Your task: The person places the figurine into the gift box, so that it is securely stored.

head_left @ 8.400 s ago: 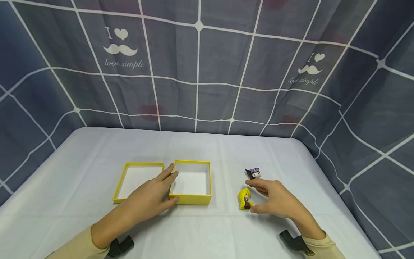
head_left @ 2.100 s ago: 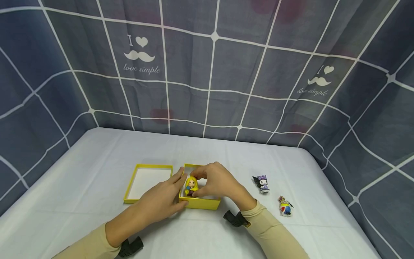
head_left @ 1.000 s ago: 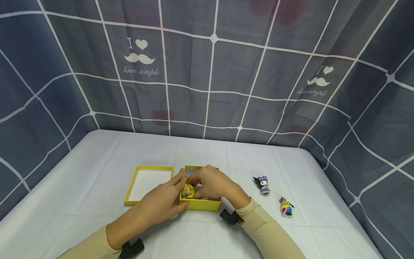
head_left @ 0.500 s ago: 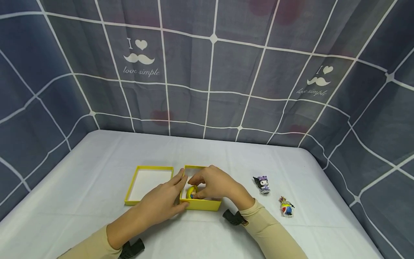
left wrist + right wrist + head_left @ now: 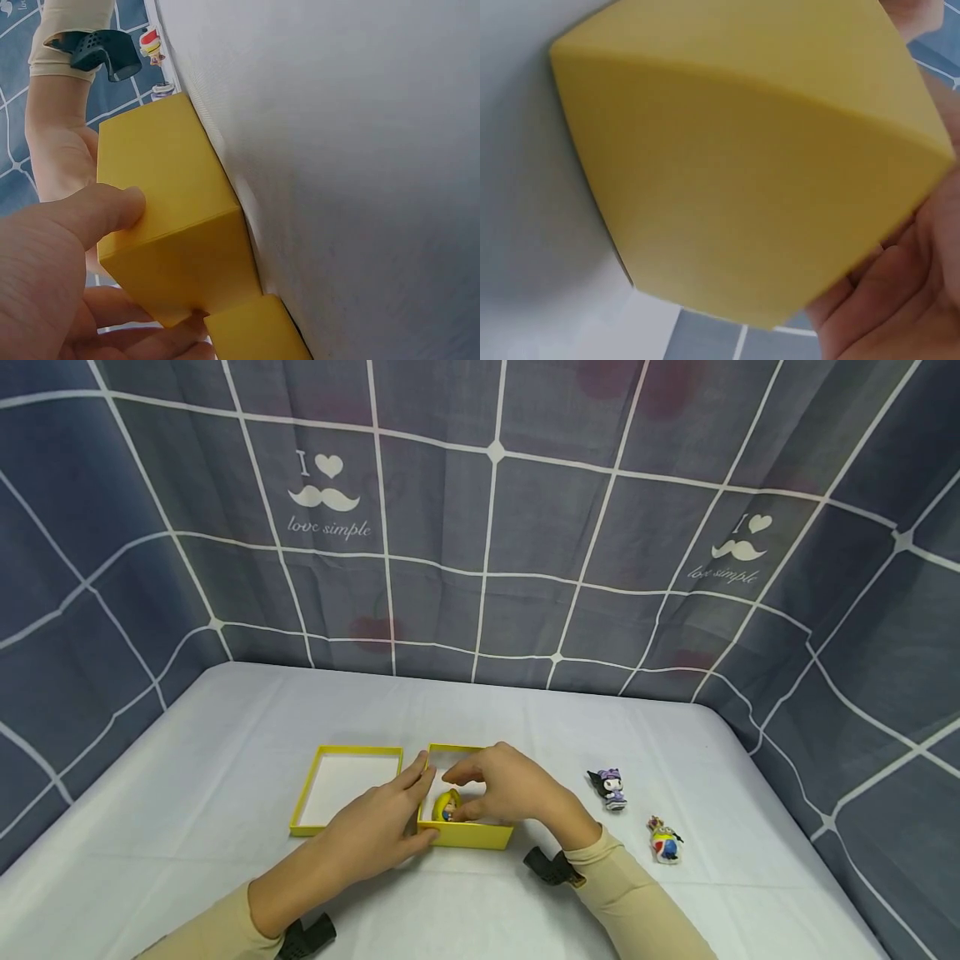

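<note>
A yellow box (image 5: 471, 836) with a white inside stands open-topped on the table. My left hand (image 5: 367, 831) holds it by its left front corner, the thumb (image 5: 112, 210) on the front wall and the fingers along the left side. Inside, near the front left corner, lies a yellow-haired doll figurine (image 5: 447, 805). My right hand (image 5: 513, 785) is over the box, fingers spread apart, with the thumb tip right at the figurine and the index finger raised off it. In the right wrist view the box wall (image 5: 742, 172) hides the figurine and fingertips.
The box's shallow yellow-rimmed lid (image 5: 348, 789) lies at the left, close beside the box. On the right are a black-and-purple figurine (image 5: 611, 788) and a crowned figurine in yellow, red and blue (image 5: 664, 842). A grey checked curtain (image 5: 427, 510) hangs behind the white table.
The doll figurine went from the table on the right into the box in my right hand and was lowered. My right fingers have since spread and drawn slightly back from it.
</note>
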Tool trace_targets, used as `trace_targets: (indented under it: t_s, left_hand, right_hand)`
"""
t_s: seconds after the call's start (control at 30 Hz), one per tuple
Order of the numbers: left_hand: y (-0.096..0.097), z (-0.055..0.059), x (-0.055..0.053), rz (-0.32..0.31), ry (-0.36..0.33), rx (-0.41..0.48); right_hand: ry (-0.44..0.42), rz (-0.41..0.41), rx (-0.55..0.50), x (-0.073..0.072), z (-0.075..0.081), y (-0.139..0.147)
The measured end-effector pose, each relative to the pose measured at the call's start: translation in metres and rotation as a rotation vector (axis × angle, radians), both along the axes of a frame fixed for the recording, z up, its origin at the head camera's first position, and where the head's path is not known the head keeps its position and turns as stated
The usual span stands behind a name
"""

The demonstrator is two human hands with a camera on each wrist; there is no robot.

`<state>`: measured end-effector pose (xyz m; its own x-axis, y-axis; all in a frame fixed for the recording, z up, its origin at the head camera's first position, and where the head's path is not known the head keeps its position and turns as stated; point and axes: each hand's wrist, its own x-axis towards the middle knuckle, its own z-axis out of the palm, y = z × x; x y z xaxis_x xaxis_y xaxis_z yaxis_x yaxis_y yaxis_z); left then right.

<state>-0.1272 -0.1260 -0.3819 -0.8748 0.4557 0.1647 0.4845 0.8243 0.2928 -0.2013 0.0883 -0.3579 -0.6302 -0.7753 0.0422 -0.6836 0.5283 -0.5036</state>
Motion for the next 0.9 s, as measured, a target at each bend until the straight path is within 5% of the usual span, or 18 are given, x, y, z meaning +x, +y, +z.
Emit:
trace_targets:
  t_s: [0.9]
  left_hand:
    - [0.002,-0.001,0.002,0.024,0.01,0.002]
  right_hand:
    - [0.095,-0.143,-0.139,0.011,0.026,0.066]
